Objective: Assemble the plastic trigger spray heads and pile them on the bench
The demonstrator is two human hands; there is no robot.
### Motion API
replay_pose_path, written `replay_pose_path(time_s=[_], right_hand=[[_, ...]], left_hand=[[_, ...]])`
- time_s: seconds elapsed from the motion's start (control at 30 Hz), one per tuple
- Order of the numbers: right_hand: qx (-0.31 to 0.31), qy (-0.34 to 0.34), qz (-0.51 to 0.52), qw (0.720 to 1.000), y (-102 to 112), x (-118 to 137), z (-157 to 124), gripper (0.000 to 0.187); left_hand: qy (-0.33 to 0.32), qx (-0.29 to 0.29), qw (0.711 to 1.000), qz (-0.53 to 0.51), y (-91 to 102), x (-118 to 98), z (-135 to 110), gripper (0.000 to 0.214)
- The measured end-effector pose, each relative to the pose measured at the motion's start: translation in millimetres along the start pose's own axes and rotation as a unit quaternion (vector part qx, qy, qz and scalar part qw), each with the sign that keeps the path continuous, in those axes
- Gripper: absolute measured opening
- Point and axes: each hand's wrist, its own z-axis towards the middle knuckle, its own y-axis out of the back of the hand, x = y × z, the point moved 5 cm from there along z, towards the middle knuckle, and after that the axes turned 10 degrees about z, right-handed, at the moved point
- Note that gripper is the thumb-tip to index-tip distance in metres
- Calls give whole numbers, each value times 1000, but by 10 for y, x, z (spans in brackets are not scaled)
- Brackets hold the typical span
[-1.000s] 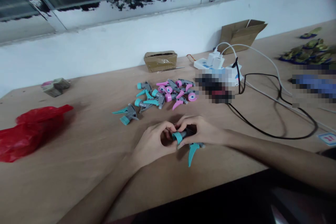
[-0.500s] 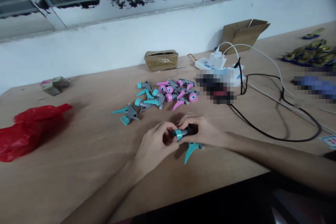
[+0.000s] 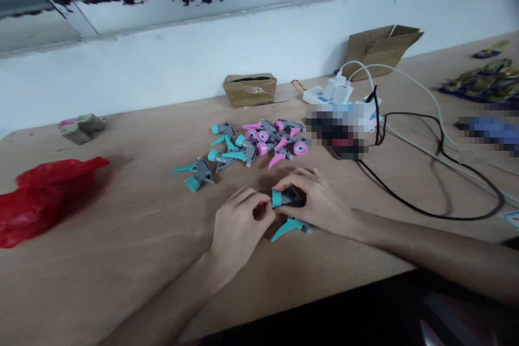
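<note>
A grey spray trigger head (image 3: pixel 287 198) with a turquoise collar lies in the grip of my right hand (image 3: pixel 318 200), its collar facing left and its turquoise lever pointing down-left toward me. My left hand (image 3: pixel 243 221) is closed in a pinch right at the mouth of the collar; what sits between thumb and forefinger, if anything, is too small to name. Beyond my hands, several turquoise-and-grey trigger heads (image 3: pixel 198 173) lie loose on the wooden table (image 3: pixel 162 270). Pink-and-grey trigger heads (image 3: pixel 278 146) are heaped beside them on the right.
A red plastic bag (image 3: pixel 48 194) lies at the left, with small blocks (image 3: pixel 82 128) behind it. Along the wall stand a small cardboard box (image 3: pixel 250 91) and a larger open one (image 3: pixel 379 51). A power strip (image 3: pixel 316 96) and looping black cable (image 3: pixel 405 208) occupy the right.
My left fingers have drawn back from around the turquoise collar to a pinch at its mouth. My right hand has turned the trigger head slightly, swinging its lever leftward.
</note>
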Motion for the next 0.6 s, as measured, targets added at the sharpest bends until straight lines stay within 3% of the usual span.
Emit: replay_pose_path(time_s=[0.17,0.3,0.43,0.6], right_hand=[[-8,9,3,1000,31,-19,-1,27],[-25,23,31,999,97,-115,21,30],[-26,4,69,997,160,-198,53,33],[-21,16,108,994,176,-135,44,31]], left_hand=[[54,-19,998,-10,51,214,104,10],[104,52,970,-211,23,404,180,17],[117,131,927,-331,1,350,186,23],[95,168,915,-355,-5,229,162,21]])
